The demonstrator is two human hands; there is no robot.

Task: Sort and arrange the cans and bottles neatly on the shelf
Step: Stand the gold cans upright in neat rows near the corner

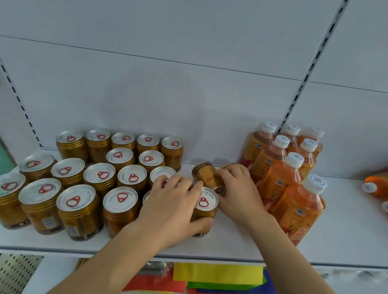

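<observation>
Several gold cans with red pull rings stand in rows on the left of the white shelf. My left hand grips an upright gold can at the right end of the front row, thumb on its side. My right hand holds a gold can lying on its side just behind it; another lying can peeks out past the fingers. Several orange bottles with white caps stand in rows to the right.
More orange bottles lie on their sides at the far right of the shelf. A white back panel rises behind. Coloured sheets lie on the shelf below. A perforated panel is at the lower left.
</observation>
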